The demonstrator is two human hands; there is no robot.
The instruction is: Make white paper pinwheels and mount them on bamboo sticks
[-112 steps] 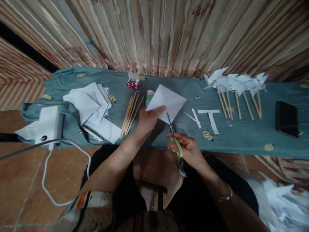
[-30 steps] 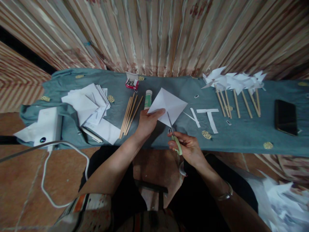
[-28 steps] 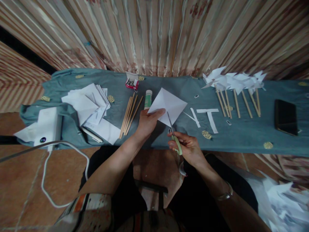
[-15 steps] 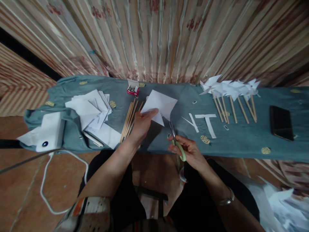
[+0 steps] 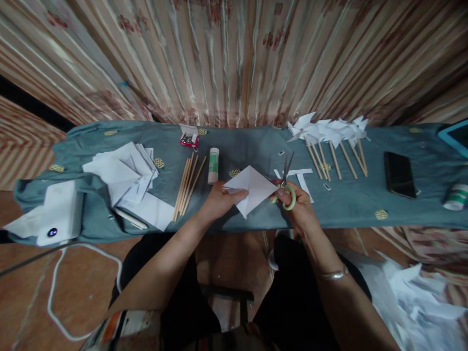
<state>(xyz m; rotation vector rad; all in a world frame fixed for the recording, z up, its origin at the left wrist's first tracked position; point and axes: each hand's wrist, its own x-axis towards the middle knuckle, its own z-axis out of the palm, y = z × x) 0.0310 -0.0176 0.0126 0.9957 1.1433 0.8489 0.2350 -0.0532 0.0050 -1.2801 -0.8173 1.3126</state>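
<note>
My left hand [image 5: 224, 199] pinches the left corner of a white paper square [image 5: 252, 187], its thumb lying on top. The sheet is turned like a diamond above the front of the table. In my right hand [image 5: 296, 202] are scissors [image 5: 288, 183] with light green handles, the blades slightly parted and pointing away from me. The right fingers are also at the paper's right corner; whether they grip it I cannot tell. Paper strips [image 5: 303, 183] lie just behind the scissors.
Wooden sticks [image 5: 185, 187], a glue stick [image 5: 213, 165] and a red box of metal pins [image 5: 189, 139] stand left of centre. Farther left lie stacked papers [image 5: 117, 168] and a white device [image 5: 60, 212]. Paper pinwheels [image 5: 327, 130] and a phone [image 5: 399, 174] are on the right.
The scissors have come away from the paper's cut edge and now point up and away in my right hand. The paper has turned and moved nearer to me. The view has shifted right.
</note>
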